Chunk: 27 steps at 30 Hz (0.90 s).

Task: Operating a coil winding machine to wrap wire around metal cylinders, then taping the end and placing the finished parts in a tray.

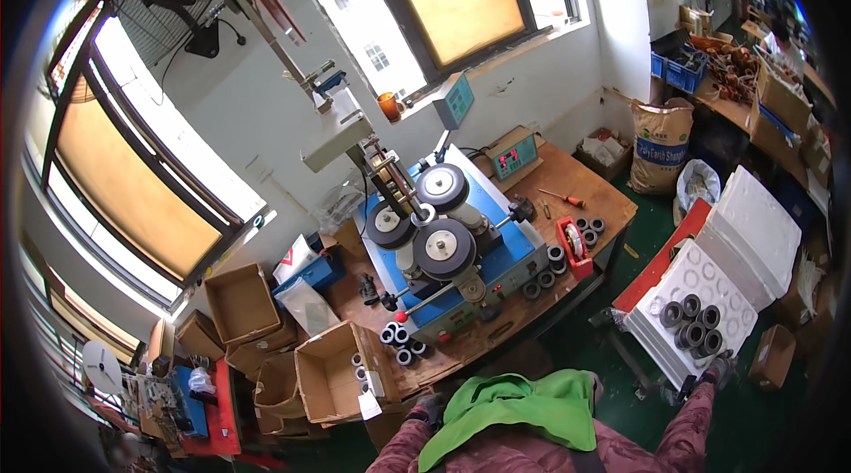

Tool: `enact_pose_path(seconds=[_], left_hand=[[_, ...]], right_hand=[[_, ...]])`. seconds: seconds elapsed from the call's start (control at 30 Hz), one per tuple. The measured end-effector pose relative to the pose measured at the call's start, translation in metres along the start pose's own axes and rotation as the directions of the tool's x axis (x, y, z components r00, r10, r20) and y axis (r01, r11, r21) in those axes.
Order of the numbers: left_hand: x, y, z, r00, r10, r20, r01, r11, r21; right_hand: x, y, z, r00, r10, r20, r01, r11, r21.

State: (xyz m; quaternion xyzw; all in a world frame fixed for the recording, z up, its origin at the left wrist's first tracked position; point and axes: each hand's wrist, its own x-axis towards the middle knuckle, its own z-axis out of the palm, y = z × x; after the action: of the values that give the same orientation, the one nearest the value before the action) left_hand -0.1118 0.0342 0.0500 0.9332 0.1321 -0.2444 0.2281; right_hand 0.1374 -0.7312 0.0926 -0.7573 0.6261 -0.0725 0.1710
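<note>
My right hand [720, 370], in a dark grey glove, is at the near right corner of a white foam tray [649, 356]. Its fingers are too small to make out. Several dark ring cores [691, 324] are grouped on the tray, close to that hand. A small black piece [687, 387] shows at the tray's edge beside it. My left hand [432, 409], gloved too, is low by the table's front edge, next to the green cloth [514, 411] over my front; its fingers are hidden.
A blue winding machine [505, 265] with black rollers stands on the wooden table [567, 180]. More rings [403, 342] lie at its front left, near an open cardboard box [332, 375]. A red tape dispenser [574, 247] and a screwdriver [566, 198] lie right. A paper sack [660, 145] stands beyond.
</note>
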Motion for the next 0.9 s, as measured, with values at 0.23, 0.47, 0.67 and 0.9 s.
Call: enact_pose_path(seconds=[0.23, 0.47, 0.67, 0.9], left_hand=[[-0.002, 0.007, -0.004, 0.971, 0.123, -0.204, -0.126, 0.992, -0.003], [0.018, -0.005, 0.003, 0.992, 0.018, -0.121, -0.023, 0.999, -0.039], [0.049, -0.054, 0.001, 0.97, 0.193, -0.146, -0.185, 0.981, 0.062], [0.123, 0.005, -0.05, 0.965, -0.17, 0.197, 0.139, -0.306, -0.942]], right_hand=[[0.021, 0.01, 0.004, 0.984, 0.134, 0.117, -0.133, 0.991, -0.015], [0.026, 0.014, 0.011, 0.999, 0.052, -0.008, -0.053, 0.997, -0.048], [0.036, 0.014, 0.027, 0.997, 0.062, 0.041, -0.058, 0.993, -0.106], [0.211, 0.1, 0.085, 0.655, 0.02, -0.755, 0.124, 0.983, 0.133]])
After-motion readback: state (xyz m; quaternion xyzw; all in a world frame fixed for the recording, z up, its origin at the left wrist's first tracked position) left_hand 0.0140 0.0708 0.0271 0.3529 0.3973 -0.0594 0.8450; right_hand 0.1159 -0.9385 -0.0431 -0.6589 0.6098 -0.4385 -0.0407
